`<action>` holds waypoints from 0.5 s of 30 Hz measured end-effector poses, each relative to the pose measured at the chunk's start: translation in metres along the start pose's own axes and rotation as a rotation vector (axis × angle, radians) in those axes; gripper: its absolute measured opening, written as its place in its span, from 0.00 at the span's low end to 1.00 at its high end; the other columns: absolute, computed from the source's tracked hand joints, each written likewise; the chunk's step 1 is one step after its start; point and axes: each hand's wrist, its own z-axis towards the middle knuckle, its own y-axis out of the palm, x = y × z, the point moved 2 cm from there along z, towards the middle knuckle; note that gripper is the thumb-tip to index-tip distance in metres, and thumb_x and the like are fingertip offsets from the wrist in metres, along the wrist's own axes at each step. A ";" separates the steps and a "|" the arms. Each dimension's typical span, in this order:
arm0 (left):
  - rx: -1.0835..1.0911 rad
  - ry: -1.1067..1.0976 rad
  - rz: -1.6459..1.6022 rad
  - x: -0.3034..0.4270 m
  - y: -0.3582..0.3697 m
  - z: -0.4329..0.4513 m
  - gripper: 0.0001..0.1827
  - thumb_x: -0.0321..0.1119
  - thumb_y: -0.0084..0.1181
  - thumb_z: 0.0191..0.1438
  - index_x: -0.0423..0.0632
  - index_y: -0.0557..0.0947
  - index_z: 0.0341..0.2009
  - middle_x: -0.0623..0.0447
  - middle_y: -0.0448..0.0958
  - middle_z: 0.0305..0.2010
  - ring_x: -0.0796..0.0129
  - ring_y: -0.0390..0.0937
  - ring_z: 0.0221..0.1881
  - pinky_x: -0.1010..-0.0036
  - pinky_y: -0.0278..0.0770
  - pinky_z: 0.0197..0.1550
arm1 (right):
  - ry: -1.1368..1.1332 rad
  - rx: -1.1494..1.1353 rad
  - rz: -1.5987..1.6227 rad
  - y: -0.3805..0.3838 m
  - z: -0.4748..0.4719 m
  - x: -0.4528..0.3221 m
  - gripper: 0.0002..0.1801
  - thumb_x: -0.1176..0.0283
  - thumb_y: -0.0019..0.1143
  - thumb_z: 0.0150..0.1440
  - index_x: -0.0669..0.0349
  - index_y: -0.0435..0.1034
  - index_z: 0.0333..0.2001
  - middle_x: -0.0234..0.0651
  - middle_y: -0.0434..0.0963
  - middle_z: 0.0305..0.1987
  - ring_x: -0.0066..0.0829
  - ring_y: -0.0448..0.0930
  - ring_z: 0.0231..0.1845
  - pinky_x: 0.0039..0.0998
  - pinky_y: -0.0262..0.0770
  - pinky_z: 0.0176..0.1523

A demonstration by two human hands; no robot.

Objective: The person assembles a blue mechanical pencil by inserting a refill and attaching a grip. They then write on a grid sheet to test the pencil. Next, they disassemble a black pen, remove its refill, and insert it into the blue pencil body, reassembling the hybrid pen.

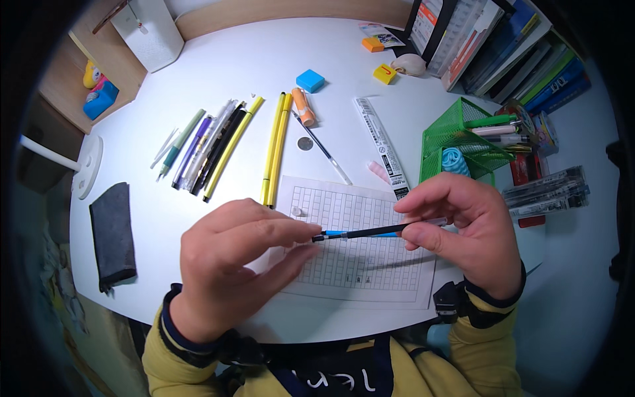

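Observation:
A black ink refill [377, 231] with a clear end is pinched between the thumb and fingers of my right hand [461, 233]. It lies nearly level above a gridded sheet of paper [357, 208]. My left hand [243, 253] is at the refill's other end, its index finger just above the tip and its thumb apart below; whether any finger touches it is hard to tell. Partly hidden behind the refill is a slim blue stick-like object [335, 232]. A small clear cap-like piece [296, 211] rests on the paper by my left fingers.
Several pens [198, 149], two yellow markers [278, 144], another refill [322, 146], a coin [305, 144] and a long printed wrapper [379, 139] lie beyond the paper. A black pouch [113, 238] sits left; a green mesh organizer [434, 134] and packaged pens [550, 193] are right.

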 end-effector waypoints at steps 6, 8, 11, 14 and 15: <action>-0.018 0.053 0.002 0.008 0.000 0.000 0.12 0.24 0.74 0.40 0.46 0.86 0.32 0.53 0.81 0.26 0.67 0.78 0.27 0.75 0.74 0.28 | -0.032 -0.115 0.221 0.003 0.000 -0.002 0.13 0.82 0.65 0.53 0.68 0.76 0.44 0.37 0.82 0.38 0.21 0.82 0.39 0.21 0.79 0.46; -0.022 0.079 -0.015 0.013 0.003 0.000 0.12 0.25 0.74 0.41 0.46 0.85 0.32 0.53 0.80 0.26 0.66 0.78 0.27 0.75 0.74 0.28 | -0.217 -0.200 0.393 0.008 0.002 -0.001 0.14 0.82 0.66 0.52 0.68 0.76 0.44 0.38 0.82 0.39 0.22 0.82 0.39 0.22 0.79 0.46; -0.107 0.154 -0.060 0.024 0.011 -0.004 0.11 0.26 0.74 0.41 0.45 0.84 0.31 0.51 0.80 0.26 0.65 0.79 0.27 0.74 0.75 0.29 | -0.247 -0.271 0.059 0.019 0.000 0.003 0.10 0.80 0.69 0.51 0.66 0.78 0.38 0.36 0.83 0.33 0.20 0.82 0.35 0.20 0.78 0.40; -0.179 0.206 -0.105 0.026 0.018 -0.006 0.10 0.27 0.72 0.41 0.45 0.83 0.30 0.52 0.79 0.25 0.66 0.78 0.24 0.76 0.75 0.25 | -0.292 -0.307 0.009 0.023 -0.005 0.002 0.07 0.77 0.69 0.51 0.64 0.77 0.33 0.37 0.81 0.30 0.28 0.81 0.29 0.25 0.75 0.33; -0.210 0.204 -0.131 0.026 0.018 -0.007 0.09 0.27 0.72 0.42 0.44 0.83 0.29 0.52 0.79 0.25 0.66 0.78 0.24 0.76 0.75 0.24 | -0.313 -0.314 0.016 0.023 -0.007 0.000 0.06 0.77 0.68 0.51 0.64 0.77 0.33 0.38 0.80 0.29 0.31 0.82 0.29 0.26 0.75 0.33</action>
